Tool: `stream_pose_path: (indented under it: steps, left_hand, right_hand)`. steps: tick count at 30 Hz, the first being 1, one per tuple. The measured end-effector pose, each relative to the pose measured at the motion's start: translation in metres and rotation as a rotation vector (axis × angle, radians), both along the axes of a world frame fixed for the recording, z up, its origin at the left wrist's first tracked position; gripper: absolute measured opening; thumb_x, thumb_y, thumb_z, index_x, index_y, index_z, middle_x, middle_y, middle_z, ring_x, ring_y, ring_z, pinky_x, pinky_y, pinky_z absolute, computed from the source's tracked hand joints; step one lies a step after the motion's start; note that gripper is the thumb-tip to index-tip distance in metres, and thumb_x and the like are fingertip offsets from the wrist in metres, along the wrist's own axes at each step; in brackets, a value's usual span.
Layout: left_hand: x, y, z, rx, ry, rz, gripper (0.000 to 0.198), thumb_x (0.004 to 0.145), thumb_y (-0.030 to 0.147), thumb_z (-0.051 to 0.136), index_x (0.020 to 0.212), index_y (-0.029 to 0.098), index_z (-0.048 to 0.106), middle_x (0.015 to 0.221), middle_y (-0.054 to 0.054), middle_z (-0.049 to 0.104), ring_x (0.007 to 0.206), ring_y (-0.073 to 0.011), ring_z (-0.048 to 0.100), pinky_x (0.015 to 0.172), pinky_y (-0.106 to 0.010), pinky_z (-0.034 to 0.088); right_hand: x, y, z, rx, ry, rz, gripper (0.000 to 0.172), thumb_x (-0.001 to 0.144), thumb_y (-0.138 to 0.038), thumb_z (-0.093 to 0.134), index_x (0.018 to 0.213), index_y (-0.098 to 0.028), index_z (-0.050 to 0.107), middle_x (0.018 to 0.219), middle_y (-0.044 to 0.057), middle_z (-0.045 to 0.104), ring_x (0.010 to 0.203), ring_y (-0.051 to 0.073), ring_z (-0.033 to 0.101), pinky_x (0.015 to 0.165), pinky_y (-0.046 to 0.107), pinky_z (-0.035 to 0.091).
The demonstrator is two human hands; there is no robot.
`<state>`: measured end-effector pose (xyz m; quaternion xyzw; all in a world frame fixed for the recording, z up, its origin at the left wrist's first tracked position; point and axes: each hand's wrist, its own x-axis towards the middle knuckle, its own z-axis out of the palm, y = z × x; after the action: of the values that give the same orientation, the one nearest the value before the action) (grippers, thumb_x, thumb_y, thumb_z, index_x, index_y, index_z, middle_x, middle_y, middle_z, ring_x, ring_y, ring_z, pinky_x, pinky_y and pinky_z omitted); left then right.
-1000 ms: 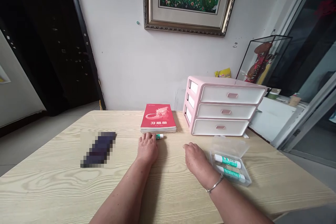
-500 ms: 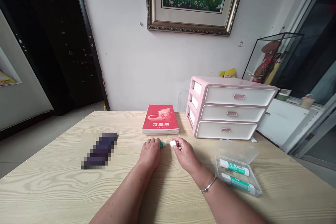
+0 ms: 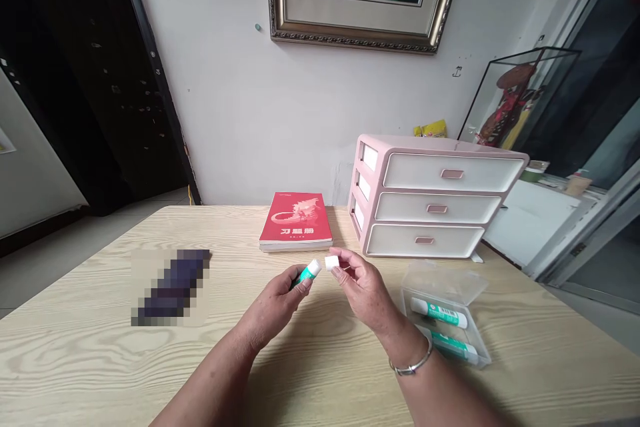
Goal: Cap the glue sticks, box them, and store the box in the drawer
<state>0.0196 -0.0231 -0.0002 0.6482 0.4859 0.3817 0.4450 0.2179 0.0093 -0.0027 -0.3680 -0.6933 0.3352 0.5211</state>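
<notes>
A green-and-white glue stick (image 3: 309,271) is gripped in my left hand (image 3: 274,303), its uncapped white end tilted up and to the right. Between thumb and fingers, my right hand (image 3: 364,287) pinches a white cap (image 3: 331,263). Cap and glue stick are close together, with a small gap between them. Both hands are above the table in front of a red book (image 3: 297,217). To the right of my right hand, a clear plastic case (image 3: 483,347) stands with its lid up. Two more glue sticks lie in it, an upper one (image 3: 440,313) and a lower one (image 3: 454,347).
A pink and white three-drawer box (image 3: 435,207) stands at the back right of the wooden table (image 3: 100,353). On the left lies a dark, pixelated object (image 3: 173,283). The wall with a framed picture (image 3: 350,33) rises behind the table.
My left hand has turned and lifted the glue stick, so more of it shows and it points upward. The right hand still holds the cap near it. The camera view has shifted slightly.
</notes>
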Motion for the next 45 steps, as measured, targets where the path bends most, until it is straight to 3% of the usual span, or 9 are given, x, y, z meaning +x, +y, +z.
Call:
stream_pose_path:
  steps: [9,18,30,38,41,45]
  left_hand:
    - [-0.004,0.003,0.005,-0.018,0.072,-0.102,0.036,0.093,0.050,0.048,0.106,0.019,0.060,0.083,0.000,0.058,0.069,-0.0127,0.047,0.062,-0.024,0.036]
    - [-0.011,-0.002,0.014,-0.061,0.082,-0.150,0.031,0.092,0.047,0.052,0.103,0.020,0.061,0.084,0.000,0.056,0.072,-0.0127,0.048,0.060,-0.023,0.032]
    - [-0.015,-0.001,0.010,-0.089,0.023,-0.237,0.034,0.090,0.051,0.053,0.097,0.018,0.060,0.081,0.000,0.054,0.069,-0.0119,0.046,0.060,-0.023,0.035]
    - [-0.017,0.001,0.006,-0.060,0.019,-0.289,0.036,0.091,0.051,0.051,0.096,0.017,0.061,0.080,-0.001,0.057,0.067,-0.0123,0.048,0.061,-0.024,0.038]
    - [-0.011,0.000,0.007,0.109,0.177,-0.201,0.030,0.093,0.044,0.049,0.100,0.018,0.062,0.086,-0.002,0.060,0.077,-0.0153,0.053,0.069,-0.026,0.041]
    - [0.000,0.001,-0.001,0.334,0.403,-0.033,0.022,0.091,0.030,0.050,0.105,0.020,0.063,0.095,-0.005,0.062,0.084,-0.0188,0.055,0.075,-0.029,0.040]
  right_hand:
    - [0.004,0.000,-0.001,0.154,-0.150,0.041,0.032,0.093,-0.025,0.057,0.124,-0.020,0.063,0.107,0.006,0.069,0.087,0.016,0.062,0.080,0.029,0.051]
    - [0.004,-0.004,-0.001,0.185,-0.212,0.083,0.032,0.093,-0.021,0.056,0.124,-0.022,0.063,0.105,0.005,0.069,0.089,0.015,0.062,0.083,0.029,0.050]
    - [-0.002,-0.008,-0.002,0.112,-0.229,0.134,0.033,0.094,-0.030,0.057,0.125,-0.019,0.064,0.099,0.006,0.071,0.087,0.017,0.064,0.082,0.032,0.052]
    - [0.000,-0.013,0.005,0.218,-0.329,0.119,0.026,0.096,-0.033,0.053,0.117,-0.021,0.063,0.094,0.006,0.067,0.087,0.018,0.061,0.083,0.033,0.050]
    - [-0.005,-0.012,0.000,0.107,-0.280,0.102,0.024,0.097,-0.038,0.050,0.105,-0.020,0.063,0.082,0.003,0.064,0.074,0.016,0.058,0.072,0.029,0.049]
    - [-0.014,-0.004,-0.015,-0.271,-0.151,0.012,0.037,0.092,-0.050,0.051,0.097,-0.016,0.064,0.064,-0.002,0.055,0.051,0.012,0.052,0.050,0.025,0.045]
